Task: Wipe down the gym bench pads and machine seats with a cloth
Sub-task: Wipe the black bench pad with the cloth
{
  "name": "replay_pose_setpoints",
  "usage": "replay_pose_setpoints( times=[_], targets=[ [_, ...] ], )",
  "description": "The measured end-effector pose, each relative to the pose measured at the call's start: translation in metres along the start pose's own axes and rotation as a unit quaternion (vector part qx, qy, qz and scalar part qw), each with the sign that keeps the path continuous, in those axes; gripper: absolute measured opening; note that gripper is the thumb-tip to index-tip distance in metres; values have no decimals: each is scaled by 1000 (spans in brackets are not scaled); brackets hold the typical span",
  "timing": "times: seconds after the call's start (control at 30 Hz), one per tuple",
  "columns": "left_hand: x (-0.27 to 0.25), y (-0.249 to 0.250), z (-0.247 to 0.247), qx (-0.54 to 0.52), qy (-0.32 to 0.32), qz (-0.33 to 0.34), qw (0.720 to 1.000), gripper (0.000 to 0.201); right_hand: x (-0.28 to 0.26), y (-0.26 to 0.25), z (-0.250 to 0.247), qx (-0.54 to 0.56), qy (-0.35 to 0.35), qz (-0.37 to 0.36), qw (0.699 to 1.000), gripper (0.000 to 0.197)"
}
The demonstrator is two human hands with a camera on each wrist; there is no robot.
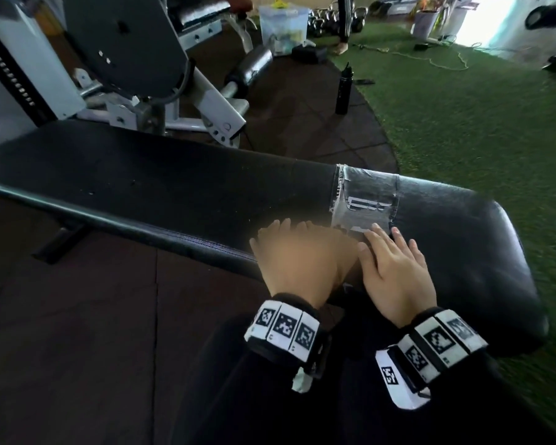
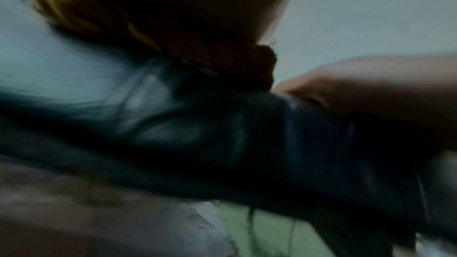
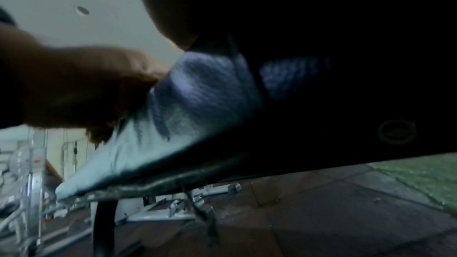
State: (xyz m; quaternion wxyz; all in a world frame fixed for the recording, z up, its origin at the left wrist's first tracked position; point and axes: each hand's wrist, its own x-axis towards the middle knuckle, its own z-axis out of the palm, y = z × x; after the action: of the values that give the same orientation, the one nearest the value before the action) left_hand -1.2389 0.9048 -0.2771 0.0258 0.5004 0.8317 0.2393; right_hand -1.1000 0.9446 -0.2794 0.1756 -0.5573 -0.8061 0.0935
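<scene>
Both hands lie flat, side by side, on the near edge of the black bench pad [image 1: 174, 175]. The left hand [image 1: 299, 258] is blurred; its fingers look spread, and I cannot tell its grip. The right hand [image 1: 395, 264] has straight fingers, holding nothing, fingertips on a strip of grey tape [image 1: 366, 194]. The pad runs long from left to right. The tape's marks cannot be read.

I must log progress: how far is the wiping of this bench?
Done: nothing provable; no wiped area stands out. In hand: left hand and right hand lie on the bench pad at the taped patch; no cloth clearly visible. Left: the machine's roller pad behind.
</scene>
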Motion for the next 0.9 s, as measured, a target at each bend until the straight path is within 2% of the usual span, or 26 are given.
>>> replay_pose_setpoints(
  times=[0.17, 0.23, 0.3, 0.4, 0.47, 0.53, 0.63, 0.7, 0.73, 0.8, 0.9],
  targets=[
    [-28, -22, 13, -46, 82, 33, 995, 65, -3, 4, 2, -2, 35, -11, 999, 48],
    [-36, -22, 18, -99, 118, -3, 988, 70, -3, 4, 2, 3, 46, -11, 999, 46],
    [-43, -18, 19, -161, 141, -76, 974, 74, -3, 4, 3, 4, 52, -14, 999, 45],
    [-52, -8, 21, -195, 134, -140, 961, 68, -2, 4, 4, 0, 53, -13, 999, 45],
    [-56, -3, 24, -184, 128, -140, 964, 64, -2, 4, 6, -1, 57, -12, 998, 46],
    [-58, 4, 26, -244, 111, -141, 953, 67, -3, 4, 6, -3, 60, -15, 998, 46],
    [-55, 15, 27, -334, 105, -143, 926, 93, -3, 5, 6, -2, 63, -18, 998, 46],
    [-50, 18, 29, -337, 105, -149, 924, 117, -3, 5, 5, 2, 67, -18, 998, 45],
    [-48, 17, 31, -334, 107, -155, 924, 122, -3, 6, 5, 4, 69, -17, 997, 44],
    [-42, 7, 32, -349, 123, -173, 913, 118, -3, 6, 5, 10, 76, -16, 997, 42],
    [-25, -17, 30, -400, 168, -225, 872, 98, -2, 6, 5, 20, 82, -13, 996, 40]
  ],
)
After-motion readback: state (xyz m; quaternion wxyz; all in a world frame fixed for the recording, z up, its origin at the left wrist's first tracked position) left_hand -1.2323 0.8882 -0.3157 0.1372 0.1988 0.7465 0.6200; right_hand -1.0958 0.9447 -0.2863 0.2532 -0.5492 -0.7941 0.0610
